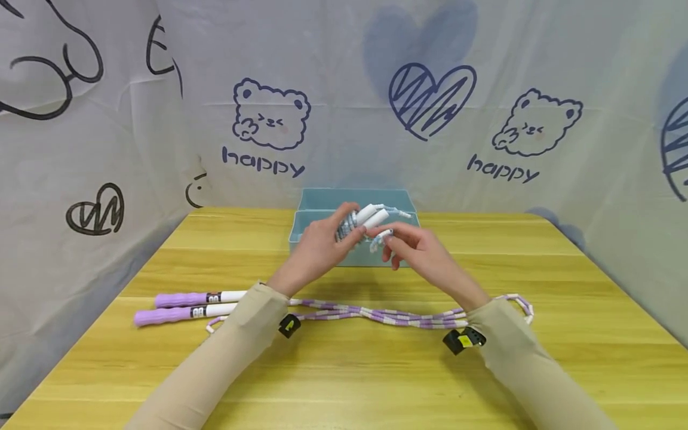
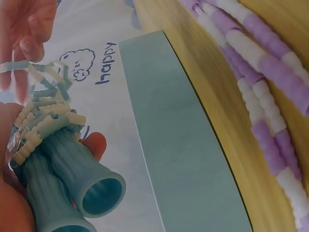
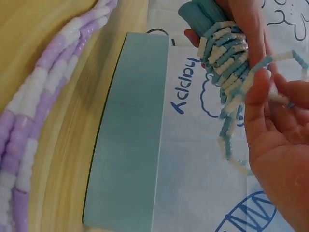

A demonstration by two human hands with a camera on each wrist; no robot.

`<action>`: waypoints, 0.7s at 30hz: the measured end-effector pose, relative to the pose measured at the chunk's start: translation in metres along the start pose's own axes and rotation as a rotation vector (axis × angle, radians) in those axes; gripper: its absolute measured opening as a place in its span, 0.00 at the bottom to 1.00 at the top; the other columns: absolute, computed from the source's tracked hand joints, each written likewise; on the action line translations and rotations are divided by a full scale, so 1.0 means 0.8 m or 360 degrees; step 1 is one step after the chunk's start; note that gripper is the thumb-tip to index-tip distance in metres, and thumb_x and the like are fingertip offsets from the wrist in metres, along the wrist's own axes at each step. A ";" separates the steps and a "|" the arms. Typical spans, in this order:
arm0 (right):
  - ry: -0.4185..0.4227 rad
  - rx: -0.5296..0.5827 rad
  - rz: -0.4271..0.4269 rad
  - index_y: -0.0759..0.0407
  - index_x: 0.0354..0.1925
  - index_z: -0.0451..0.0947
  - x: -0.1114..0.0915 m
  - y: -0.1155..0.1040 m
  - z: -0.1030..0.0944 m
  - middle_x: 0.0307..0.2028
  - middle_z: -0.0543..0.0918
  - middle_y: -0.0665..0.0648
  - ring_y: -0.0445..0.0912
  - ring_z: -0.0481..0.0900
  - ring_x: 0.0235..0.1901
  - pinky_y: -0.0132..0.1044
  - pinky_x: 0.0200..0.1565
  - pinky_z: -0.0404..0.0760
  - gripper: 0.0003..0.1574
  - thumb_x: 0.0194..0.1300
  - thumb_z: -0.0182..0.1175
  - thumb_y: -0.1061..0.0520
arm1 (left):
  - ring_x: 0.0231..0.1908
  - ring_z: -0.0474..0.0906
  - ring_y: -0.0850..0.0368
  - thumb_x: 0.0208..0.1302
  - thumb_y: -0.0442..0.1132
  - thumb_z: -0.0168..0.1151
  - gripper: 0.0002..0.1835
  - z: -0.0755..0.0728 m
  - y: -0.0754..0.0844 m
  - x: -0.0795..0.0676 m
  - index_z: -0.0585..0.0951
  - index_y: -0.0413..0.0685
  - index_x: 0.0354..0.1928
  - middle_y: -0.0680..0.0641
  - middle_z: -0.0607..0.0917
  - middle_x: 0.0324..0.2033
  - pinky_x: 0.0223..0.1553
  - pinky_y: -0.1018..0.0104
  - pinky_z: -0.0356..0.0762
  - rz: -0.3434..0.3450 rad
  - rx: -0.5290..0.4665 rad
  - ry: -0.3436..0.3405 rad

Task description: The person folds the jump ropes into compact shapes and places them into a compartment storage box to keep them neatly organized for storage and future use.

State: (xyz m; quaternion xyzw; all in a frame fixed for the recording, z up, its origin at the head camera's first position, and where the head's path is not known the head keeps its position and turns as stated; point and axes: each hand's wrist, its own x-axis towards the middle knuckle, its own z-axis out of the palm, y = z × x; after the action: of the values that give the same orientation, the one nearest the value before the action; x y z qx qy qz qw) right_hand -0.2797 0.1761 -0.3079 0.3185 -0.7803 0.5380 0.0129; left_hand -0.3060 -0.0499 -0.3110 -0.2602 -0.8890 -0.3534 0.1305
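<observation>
My left hand (image 1: 321,240) grips a blue-and-white beaded jump rope (image 1: 346,227), whose two handles lie side by side. Rope is wound in several turns around the handles, as the right wrist view shows. The flared teal handle ends (image 2: 104,195) point out of the fist in the left wrist view, while the white ends (image 1: 376,218) stick out on the other side. Fingertips of my right hand (image 1: 424,246) pinch a loose loop of the beaded rope (image 3: 281,57) close to the wound part. Another short length hangs beyond the white ends.
A light blue open bin (image 1: 355,257) stands behind and below my hands at the table's back edge. Across the wooden table (image 1: 365,382) lies a second jump rope (image 1: 376,315) in purple and white, its purple handles (image 1: 172,315) to the left. A printed cloth (image 1: 344,143) hangs behind.
</observation>
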 end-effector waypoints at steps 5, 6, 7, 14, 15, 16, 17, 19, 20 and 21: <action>0.0006 0.0054 -0.0048 0.61 0.58 0.74 0.005 -0.008 0.002 0.42 0.82 0.62 0.59 0.78 0.33 0.43 0.35 0.81 0.20 0.79 0.46 0.52 | 0.15 0.70 0.56 0.73 0.59 0.50 0.23 -0.002 -0.001 0.002 0.67 0.67 0.65 0.50 0.78 0.22 0.17 0.62 0.70 0.0015 0.0013 -0.0012; 0.0007 0.0088 -0.0060 0.62 0.59 0.73 0.007 -0.010 0.003 0.43 0.81 0.62 0.58 0.78 0.34 0.44 0.36 0.81 0.21 0.80 0.44 0.52 | 0.15 0.70 0.56 0.73 0.60 0.50 0.22 -0.002 -0.001 0.003 0.67 0.67 0.65 0.50 0.78 0.22 0.17 0.62 0.70 0.0012 0.0009 -0.0020; 0.0015 0.0123 -0.0071 0.64 0.60 0.71 0.009 -0.011 0.004 0.42 0.81 0.63 0.58 0.78 0.33 0.44 0.36 0.81 0.22 0.80 0.43 0.51 | 0.15 0.71 0.56 0.73 0.60 0.50 0.22 -0.003 -0.001 0.004 0.67 0.67 0.65 0.51 0.79 0.23 0.17 0.62 0.70 0.0004 0.0001 -0.0024; 0.0133 0.0177 -0.0146 0.66 0.68 0.61 0.017 -0.016 0.005 0.46 0.72 0.69 0.54 0.74 0.38 0.37 0.42 0.79 0.28 0.71 0.51 0.66 | 0.19 0.76 0.55 0.73 0.59 0.50 0.20 -0.006 -0.003 0.007 0.68 0.67 0.62 0.50 0.81 0.29 0.18 0.61 0.74 -0.0089 -0.0041 0.0059; 0.0151 0.0170 -0.0159 0.66 0.67 0.62 0.017 -0.016 0.004 0.47 0.71 0.69 0.54 0.74 0.41 0.34 0.43 0.78 0.31 0.68 0.52 0.68 | 0.19 0.76 0.55 0.73 0.59 0.50 0.20 -0.007 -0.003 0.007 0.68 0.67 0.62 0.50 0.81 0.29 0.18 0.61 0.74 -0.0104 -0.0047 0.0061; 0.0168 0.0168 -0.0174 0.67 0.67 0.62 0.018 -0.015 0.004 0.48 0.70 0.70 0.55 0.73 0.43 0.33 0.43 0.78 0.32 0.65 0.53 0.70 | 0.19 0.77 0.55 0.73 0.60 0.50 0.20 -0.007 -0.004 0.007 0.68 0.67 0.62 0.50 0.81 0.29 0.18 0.61 0.74 -0.0121 -0.0058 0.0054; 0.0188 0.0157 -0.0183 0.68 0.66 0.63 0.019 -0.014 0.004 0.49 0.70 0.70 0.55 0.73 0.44 0.31 0.44 0.77 0.32 0.64 0.54 0.72 | 0.19 0.77 0.54 0.73 0.60 0.50 0.20 -0.008 -0.004 0.007 0.68 0.68 0.62 0.49 0.81 0.29 0.18 0.61 0.74 -0.0140 -0.0076 0.0041; 0.0216 0.0118 -0.0217 0.68 0.65 0.65 0.021 -0.011 0.006 0.52 0.70 0.70 0.57 0.72 0.47 0.31 0.45 0.77 0.32 0.62 0.55 0.73 | 0.18 0.77 0.52 0.72 0.61 0.50 0.21 -0.008 -0.005 0.007 0.67 0.69 0.62 0.48 0.82 0.28 0.17 0.62 0.75 -0.0194 -0.0134 0.0021; 0.0225 0.0076 -0.0233 0.68 0.65 0.65 0.023 -0.009 0.007 0.53 0.70 0.69 0.58 0.72 0.48 0.32 0.46 0.77 0.33 0.61 0.57 0.73 | 0.18 0.78 0.50 0.72 0.62 0.50 0.21 -0.009 -0.006 0.007 0.67 0.70 0.63 0.47 0.82 0.28 0.16 0.61 0.74 -0.0224 -0.0173 0.0014; 0.0234 0.0005 -0.0241 0.67 0.65 0.64 0.024 -0.007 0.009 0.55 0.71 0.67 0.57 0.72 0.49 0.33 0.47 0.77 0.34 0.61 0.60 0.73 | 0.18 0.78 0.48 0.72 0.62 0.50 0.22 -0.009 -0.006 0.007 0.66 0.71 0.63 0.46 0.82 0.28 0.15 0.61 0.75 -0.0249 -0.0218 0.0009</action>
State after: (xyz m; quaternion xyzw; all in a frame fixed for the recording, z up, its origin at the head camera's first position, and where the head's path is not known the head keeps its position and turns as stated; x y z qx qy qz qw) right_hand -0.2898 0.1594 -0.2991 0.3362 -0.7501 0.5587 0.1102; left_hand -0.3129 -0.0557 -0.3064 -0.1973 -0.8800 -0.4232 0.0868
